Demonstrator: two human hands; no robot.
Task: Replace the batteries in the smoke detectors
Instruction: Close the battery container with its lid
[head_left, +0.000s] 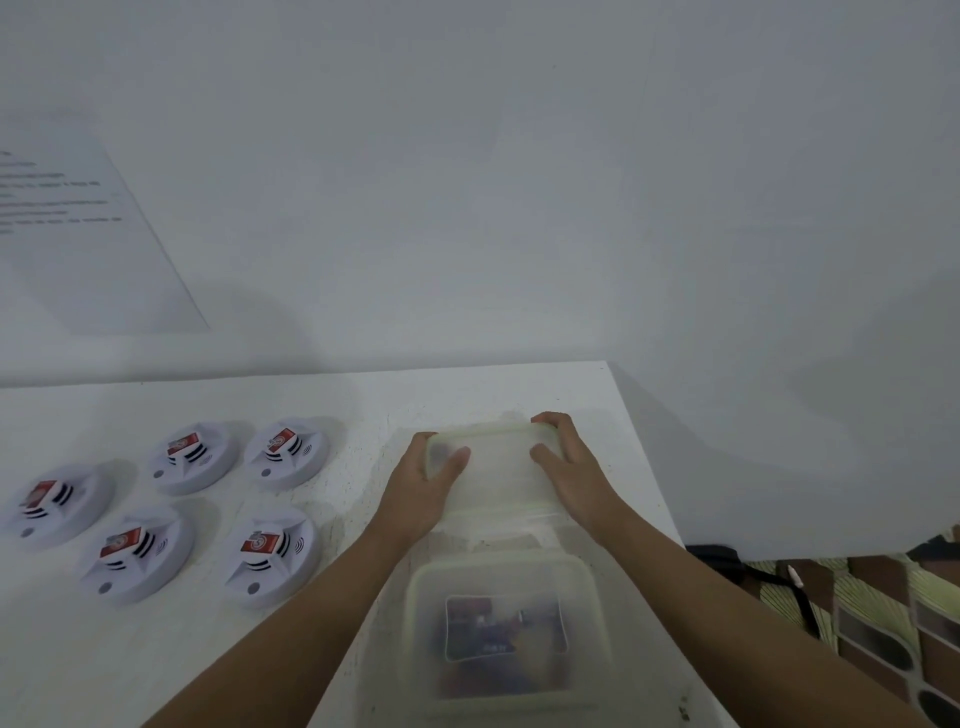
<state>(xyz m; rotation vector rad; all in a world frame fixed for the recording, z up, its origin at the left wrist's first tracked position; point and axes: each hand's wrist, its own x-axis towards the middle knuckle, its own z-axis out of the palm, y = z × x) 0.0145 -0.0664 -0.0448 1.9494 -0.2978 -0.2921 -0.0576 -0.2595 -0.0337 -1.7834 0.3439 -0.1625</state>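
Both hands (415, 493) seemingly round far container (491, 467)

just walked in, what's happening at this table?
A person has both hands on the far box at the right side of the table: left grip and right grip curl round its two sides. A lidded near box with dark, blurred contents sits just in front of it. Five detectors lie untouched to the left.
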